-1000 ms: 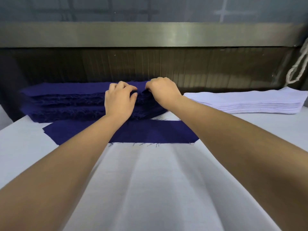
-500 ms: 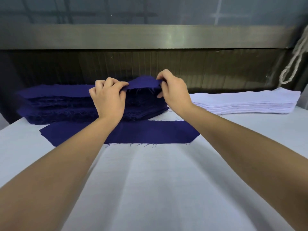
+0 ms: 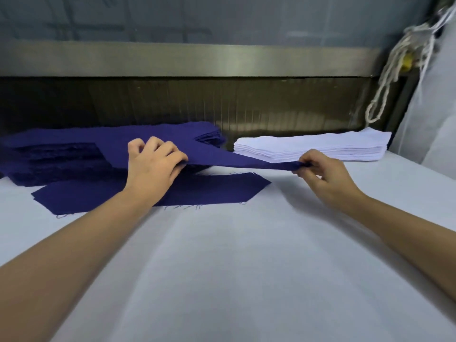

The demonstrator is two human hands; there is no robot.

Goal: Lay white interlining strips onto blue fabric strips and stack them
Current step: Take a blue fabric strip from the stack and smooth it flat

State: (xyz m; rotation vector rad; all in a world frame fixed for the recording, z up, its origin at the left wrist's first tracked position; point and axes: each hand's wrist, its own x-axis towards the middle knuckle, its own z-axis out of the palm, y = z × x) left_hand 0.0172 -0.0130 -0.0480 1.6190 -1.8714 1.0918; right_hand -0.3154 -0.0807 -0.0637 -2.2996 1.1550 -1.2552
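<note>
A thick pile of blue fabric strips (image 3: 56,156) lies at the back left of the white table (image 3: 234,267). One blue strip (image 3: 234,160) is lifted off the pile and stretched to the right above the table. My left hand (image 3: 153,169) pinches it near its middle, and my right hand (image 3: 320,171) pinches its right end. Another single blue strip (image 3: 217,190) lies flat on the table just in front of the pile, partly under my left forearm. A pile of white interlining strips (image 3: 313,146) sits at the back right.
A dark ribbed panel with a metal rail (image 3: 197,60) runs behind both piles. White cord (image 3: 389,77) hangs at the far right beside a pale wall. The broad table surface spreads toward me.
The top blue strip has been pulled off the pile. My right hand has carried its end to the right, in front of the white pile. My left hand has shifted a little right and lower.
</note>
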